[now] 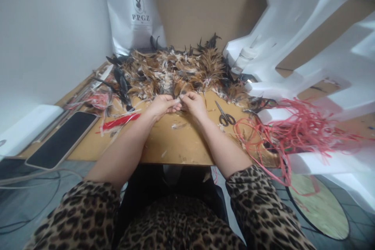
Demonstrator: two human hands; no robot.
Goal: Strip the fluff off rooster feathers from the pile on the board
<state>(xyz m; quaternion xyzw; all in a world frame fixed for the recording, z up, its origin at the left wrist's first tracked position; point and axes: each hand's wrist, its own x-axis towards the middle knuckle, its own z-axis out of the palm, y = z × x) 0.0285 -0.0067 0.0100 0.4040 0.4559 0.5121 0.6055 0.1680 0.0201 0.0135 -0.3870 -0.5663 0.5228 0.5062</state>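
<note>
My left hand (163, 106) and my right hand (193, 105) meet over the near side of the feather pile, fingers pinched together. Between the fingertips are the pale lower ends of a small bunch of brown feathers (183, 87), which fans out just beyond them. Part of the grip is hidden by the fingers. A large heap of brown, black and whitish feathers (146, 62) lies directly behind both hands. Black-handled scissors (226, 117) rest on the tabletop to the right of my right hand, untouched.
A phone (63, 138) lies at the table's left edge, near a red strip (120, 122). Tangled pink-red strings (304, 129) spill over white foam pieces (316, 164) on the right. Behind the heap stands a white printed bag (137, 31). The wooden table's (181, 150) front edge is near me.
</note>
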